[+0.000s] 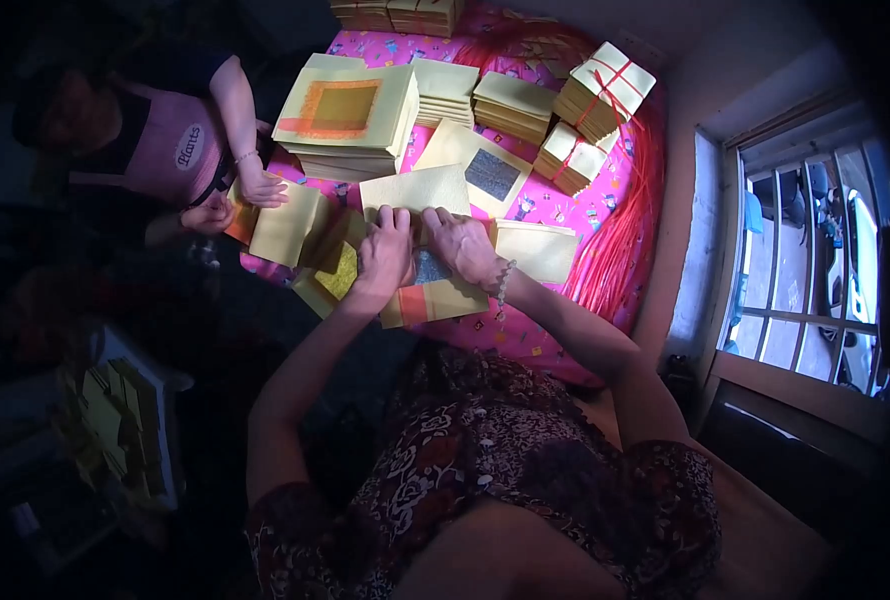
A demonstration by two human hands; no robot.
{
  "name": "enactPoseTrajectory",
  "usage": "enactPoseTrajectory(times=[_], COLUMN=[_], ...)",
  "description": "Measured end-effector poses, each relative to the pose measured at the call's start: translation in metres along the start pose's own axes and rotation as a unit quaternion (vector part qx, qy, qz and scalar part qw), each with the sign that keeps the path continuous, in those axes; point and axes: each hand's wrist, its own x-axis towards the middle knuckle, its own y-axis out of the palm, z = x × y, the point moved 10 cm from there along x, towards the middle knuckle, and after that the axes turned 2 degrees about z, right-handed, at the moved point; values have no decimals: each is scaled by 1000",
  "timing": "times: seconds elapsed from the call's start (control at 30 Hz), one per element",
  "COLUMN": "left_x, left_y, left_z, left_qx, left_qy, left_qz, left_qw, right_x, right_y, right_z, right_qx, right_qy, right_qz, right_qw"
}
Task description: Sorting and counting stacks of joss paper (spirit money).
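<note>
Both my hands are on a pale yellow joss paper sheet [415, 187] near the table's front edge. My left hand [387, 250] has its fingertips curled over the paper's lower part. Close beside it, my right hand [462, 243] presses down with bent fingers, gripping the paper's fold. Under my hands lies another joss paper with a silver patch [432, 267] and an orange band [417, 305]. A gold-patched joss paper [337, 270] lies just left of my left hand. Pale folded papers [543, 252] rest to the right of my right hand.
A large joss paper stack [347, 108], smaller stacks [512, 103] and red-tied bundles [605, 90] stand across the pink patterned table [555, 325]. Red strings [637, 215] hang along its right side. At left, a co-worker's hands [263, 187] handle another paper. A barred window [805, 260] is at right.
</note>
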Motion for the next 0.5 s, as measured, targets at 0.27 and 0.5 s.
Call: enactPoseTrajectory(times=[0.27, 0.5], left_x=[1, -9], left_y=[1, -13], left_z=[8, 19], left_qx=[-51, -131], left_qy=[-30, -33], left_qz=[20, -44], left_qw=[998, 990], right_x=[-8, -15], right_y=[4, -7], right_z=[-12, -18], right_qx=[-21, 33], right_qy=[43, 37], right_qz=[8, -45], right_qw=[999, 998])
